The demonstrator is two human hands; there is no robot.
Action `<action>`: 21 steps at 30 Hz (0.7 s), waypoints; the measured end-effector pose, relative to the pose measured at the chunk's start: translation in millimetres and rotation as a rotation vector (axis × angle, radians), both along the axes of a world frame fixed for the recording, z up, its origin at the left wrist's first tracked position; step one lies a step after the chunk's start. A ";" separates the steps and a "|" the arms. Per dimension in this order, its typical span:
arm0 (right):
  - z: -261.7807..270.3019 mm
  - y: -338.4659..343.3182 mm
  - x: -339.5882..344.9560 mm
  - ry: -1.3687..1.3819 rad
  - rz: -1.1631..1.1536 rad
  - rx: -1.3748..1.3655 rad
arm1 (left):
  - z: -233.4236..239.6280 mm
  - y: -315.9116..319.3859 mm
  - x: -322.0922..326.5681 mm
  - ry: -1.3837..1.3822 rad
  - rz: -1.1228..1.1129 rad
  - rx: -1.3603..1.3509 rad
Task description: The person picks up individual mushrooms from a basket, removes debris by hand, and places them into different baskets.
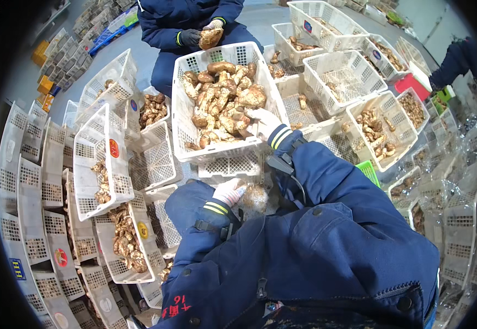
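Observation:
A white plastic basket (229,149) full of brown and white mushrooms (222,96) stands before me. My right hand (263,120), in a whitish glove, is inside its near right corner, its fingers at a mushroom (241,122); whether they grip it is not clear. My left hand (229,192), in a striped white glove, is low over my lap in front of the basket, fingers bent together; something small and light shows at the fingertips, too unclear to name. Beyond the basket a co-worker's gloved hands (201,36) hold a large mushroom (211,38).
White baskets with mushrooms stand close on my left (124,193) and right (382,158). A basket with few bits (345,78) is at the upper right. Tall basket stacks (12,181) line the far left. Clear plastic wrapping (448,172) covers goods at the right.

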State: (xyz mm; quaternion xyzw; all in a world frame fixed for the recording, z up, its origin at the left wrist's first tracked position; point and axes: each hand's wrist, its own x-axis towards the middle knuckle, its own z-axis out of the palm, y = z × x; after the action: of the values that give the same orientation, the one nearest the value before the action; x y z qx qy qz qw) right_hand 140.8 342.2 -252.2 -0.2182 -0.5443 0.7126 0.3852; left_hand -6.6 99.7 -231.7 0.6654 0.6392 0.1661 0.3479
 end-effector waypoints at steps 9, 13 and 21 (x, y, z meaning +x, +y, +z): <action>45.7 -6.7 4.8 0.013 0.032 -0.262 | 23.5 8.2 2.6 -0.072 0.029 0.015; 111.8 -57.7 -14.6 0.079 -0.014 -0.478 | 4.3 -0.2 -0.9 -0.413 0.299 0.132; 160.1 -134.8 -38.1 -0.001 0.370 -0.133 | 106.7 -13.3 -0.2 -1.445 0.446 0.256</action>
State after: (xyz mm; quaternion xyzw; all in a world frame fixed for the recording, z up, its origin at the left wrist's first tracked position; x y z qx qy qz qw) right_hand 102.7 207.4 -92.1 -0.1397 -0.5271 0.8055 0.2321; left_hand -6.8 86.5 -125.0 0.2821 0.3480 0.6987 0.5578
